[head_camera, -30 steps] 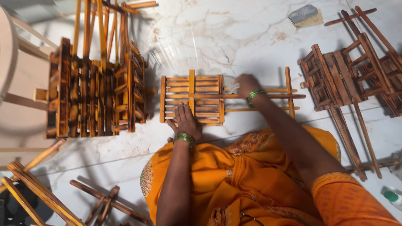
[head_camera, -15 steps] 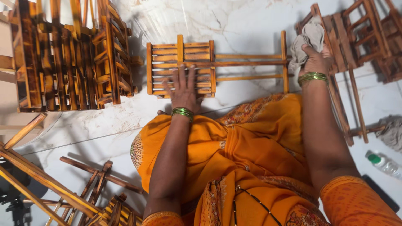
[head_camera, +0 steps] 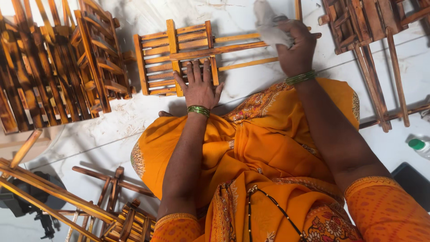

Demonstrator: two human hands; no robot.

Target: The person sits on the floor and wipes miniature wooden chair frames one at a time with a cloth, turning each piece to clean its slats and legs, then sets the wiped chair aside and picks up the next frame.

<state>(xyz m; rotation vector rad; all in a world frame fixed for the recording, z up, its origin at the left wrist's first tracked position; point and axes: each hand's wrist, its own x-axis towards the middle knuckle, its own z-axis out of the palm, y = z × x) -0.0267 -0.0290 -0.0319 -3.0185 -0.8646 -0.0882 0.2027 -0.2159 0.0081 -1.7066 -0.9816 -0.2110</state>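
Observation:
A small slatted wooden frame (head_camera: 156,56) with long rails lies flat on the white marble floor (head_camera: 251,80) in front of my knees. My left hand (head_camera: 199,85) rests flat on its near edge, fingers spread, holding it down. My right hand (head_camera: 295,47) grips a crumpled grey-white cloth (head_camera: 268,24) and presses it on the frame's long rails at the right end. Both wrists wear green bangles. My lap is covered in orange cloth.
A stack of dark-burnt wooden frames (head_camera: 58,67) stands at the left. More frames (head_camera: 367,27) lie at the upper right, their legs reaching down. Loose wooden pieces (head_camera: 89,206) sit at the lower left. A green-capped bottle (head_camera: 420,145) lies at the right edge.
My right hand picked up the cloth from the right and brought it onto the frame's rails. My left hand stayed flat on the slatted part. The view shifted closer.

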